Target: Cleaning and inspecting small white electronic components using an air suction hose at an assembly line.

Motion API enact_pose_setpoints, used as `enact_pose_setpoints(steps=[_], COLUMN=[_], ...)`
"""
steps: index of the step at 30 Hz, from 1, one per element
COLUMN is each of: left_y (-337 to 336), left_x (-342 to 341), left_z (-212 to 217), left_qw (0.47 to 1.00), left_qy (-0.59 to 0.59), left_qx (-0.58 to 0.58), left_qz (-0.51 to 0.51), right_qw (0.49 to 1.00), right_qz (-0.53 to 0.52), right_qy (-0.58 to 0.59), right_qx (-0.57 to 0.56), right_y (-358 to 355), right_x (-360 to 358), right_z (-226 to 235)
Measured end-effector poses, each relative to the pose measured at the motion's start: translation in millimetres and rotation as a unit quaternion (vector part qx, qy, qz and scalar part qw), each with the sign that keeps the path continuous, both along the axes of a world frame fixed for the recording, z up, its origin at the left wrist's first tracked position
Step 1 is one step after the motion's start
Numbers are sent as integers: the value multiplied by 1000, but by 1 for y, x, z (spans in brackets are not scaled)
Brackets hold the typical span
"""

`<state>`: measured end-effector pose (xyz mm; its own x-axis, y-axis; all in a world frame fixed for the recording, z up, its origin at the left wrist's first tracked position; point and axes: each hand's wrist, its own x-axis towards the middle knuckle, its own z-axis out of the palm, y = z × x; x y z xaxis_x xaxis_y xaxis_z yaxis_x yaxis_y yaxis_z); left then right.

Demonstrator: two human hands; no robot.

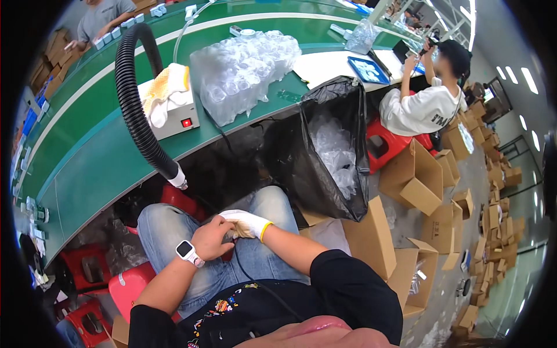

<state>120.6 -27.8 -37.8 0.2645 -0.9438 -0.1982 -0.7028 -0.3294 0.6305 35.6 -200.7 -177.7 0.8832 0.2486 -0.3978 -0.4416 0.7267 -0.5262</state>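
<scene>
My left hand (212, 236) is bare, with a white watch (189, 253) on its wrist. It meets my right hand (248, 224), which wears a white glove with a yellow cuff, above my lap. Both hands have their fingers curled in. A small greyish bit shows between them, but its kind is hidden by the fingers. A dark cable (246, 271) runs from beside the hands down across my shirt. Ahead on the green bench, a white and yellow glove (165, 91) lies on a white box (184, 110) with a lit red switch.
A black ribbed hose (129, 87) arches down toward my knees. Bagged clear plastic cups (241, 72) stand on the bench (87, 181). A black bag (290, 142) holds clear plastic. Cardboard boxes (371, 238) crowd the right. A co-worker (426, 107) sits beyond; another person (104, 20) is across the bench.
</scene>
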Motion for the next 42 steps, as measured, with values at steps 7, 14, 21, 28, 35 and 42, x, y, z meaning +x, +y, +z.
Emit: enact_pose_setpoints(steps=[7, 14, 21, 28, 35, 42], left_y=[-2, -3, -2, 1, -4, 0], left_x=[-1, -2, -2, -2, -2, 1], left_z=[7, 5, 7, 3, 4, 3], left_qw=[1000, 1000, 1000, 1000, 1000, 999], left_qy=[-14, -8, -22, -16, -25, -29], left_qx=[1, 3, -2, 5, 5, 23], left_qz=[-8, -12, -12, -10, -6, -8], right_qw=[1000, 1000, 1000, 999, 1000, 1000], right_qz=[0, -1, -10, -7, -15, 19], right_qy=[-3, 13, -4, 28, -11, 2], right_qx=[-8, -2, -22, -21, -15, -17], right_y=[0, -4, 1, 0, 0, -3], right_x=[3, -1, 3, -1, 1, 4], right_z=[5, 3, 7, -2, -3, -18])
